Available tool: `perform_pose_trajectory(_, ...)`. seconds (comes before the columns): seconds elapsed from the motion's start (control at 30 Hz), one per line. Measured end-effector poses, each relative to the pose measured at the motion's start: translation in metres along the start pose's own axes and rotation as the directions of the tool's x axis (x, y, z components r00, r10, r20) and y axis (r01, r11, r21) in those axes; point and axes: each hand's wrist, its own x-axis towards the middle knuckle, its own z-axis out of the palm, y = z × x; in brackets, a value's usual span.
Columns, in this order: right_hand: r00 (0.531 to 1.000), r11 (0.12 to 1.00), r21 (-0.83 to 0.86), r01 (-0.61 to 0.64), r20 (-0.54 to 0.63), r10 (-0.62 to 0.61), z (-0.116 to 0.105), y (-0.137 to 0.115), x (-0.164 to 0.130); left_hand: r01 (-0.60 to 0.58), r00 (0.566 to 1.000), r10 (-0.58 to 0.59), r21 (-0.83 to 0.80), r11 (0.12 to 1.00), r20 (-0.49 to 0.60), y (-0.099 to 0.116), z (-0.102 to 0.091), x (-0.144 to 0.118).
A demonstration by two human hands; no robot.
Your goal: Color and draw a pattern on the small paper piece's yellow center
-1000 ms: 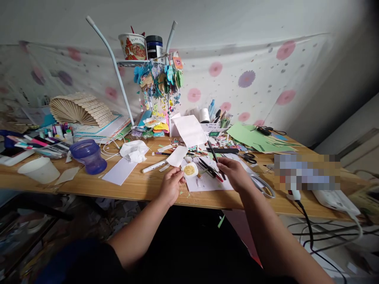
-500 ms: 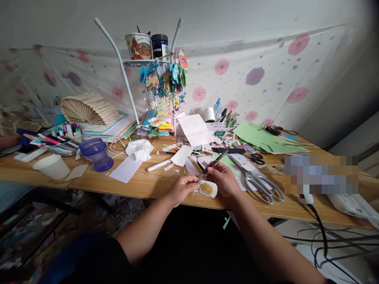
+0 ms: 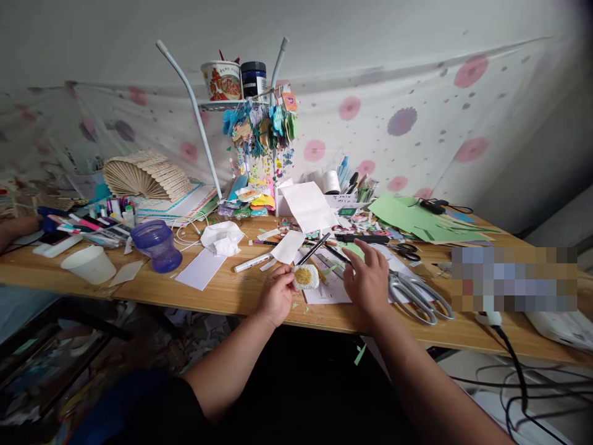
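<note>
My left hand (image 3: 277,296) pinches a small white, rounded, bumpy-textured piece with a yellow-brown patch (image 3: 306,277) between thumb and fingers, just over the front of the table. A black pen (image 3: 315,248) slants up behind that piece; whether my left hand also holds it or it lies on the table, I cannot tell. My right hand (image 3: 368,275) is over the white paper sheet (image 3: 324,295), fingers spread and apart, with nothing seen in it. Beside it on the right lie large silver scissors (image 3: 412,295), their blades partly hidden by the hand.
Left of the hands stand a purple cup (image 3: 160,247), a white cup (image 3: 89,264) and crumpled tissue (image 3: 222,238). Green paper (image 3: 407,216) and black-handled scissors (image 3: 406,251) lie at the right. Another person's hand (image 3: 18,232) shows at the far left. Paper scraps and pens litter the middle.
My right hand has let go of the black pen and opened, moving right, away from my left hand. My left hand has raised the white piece slightly, up and left.
</note>
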Motion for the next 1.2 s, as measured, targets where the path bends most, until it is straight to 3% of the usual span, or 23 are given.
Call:
perform_pose_trajectory(0.13,0.984,0.991,0.085,0.107,-0.150,-0.093,-0.006,-0.014,-0.006,0.008,1.000,-0.008,-0.021,1.000,-0.001,0.001,-0.001,-0.001)
perform_pose_trajectory(0.23,0.960,0.951,0.132,0.281,-0.028,-0.279,-0.008,-0.025,-0.007,0.047,0.995,-0.053,0.066,0.997,0.084,0.001,-0.001,-0.003)
perform_pose_trajectory(0.3,0.912,0.906,0.184,0.382,0.080,-0.401,-0.007,-0.031,-0.006,0.059,0.989,-0.077,0.133,0.989,0.130,0.001,0.000,-0.004)
perform_pose_trajectory(0.4,0.859,0.859,0.240,0.453,0.141,-0.492,-0.003,-0.033,-0.005,0.055,0.983,-0.086,0.189,0.980,0.162,0.001,0.000,-0.006)
perform_pose_trajectory(0.57,0.845,0.861,0.163,0.482,0.176,-0.506,-0.003,-0.033,-0.008,0.030,0.973,-0.097,0.302,0.953,0.211,0.001,0.001,-0.006)
perform_pose_trajectory(0.77,0.864,0.889,0.073,0.451,0.215,-0.456,-0.007,-0.040,-0.010,0.028,0.981,-0.084,0.302,0.953,0.176,-0.001,0.002,-0.006)
perform_pose_trajectory(1.07,0.878,0.922,0.069,0.382,0.284,-0.385,-0.007,-0.042,-0.009,-0.068,0.982,-0.001,0.357,0.932,0.189,-0.005,-0.004,-0.007)
perform_pose_trajectory(1.2,0.886,0.931,0.126,0.343,0.286,-0.365,-0.004,-0.038,-0.007,-0.043,0.985,-0.015,0.337,0.940,0.169,-0.002,-0.002,-0.008)
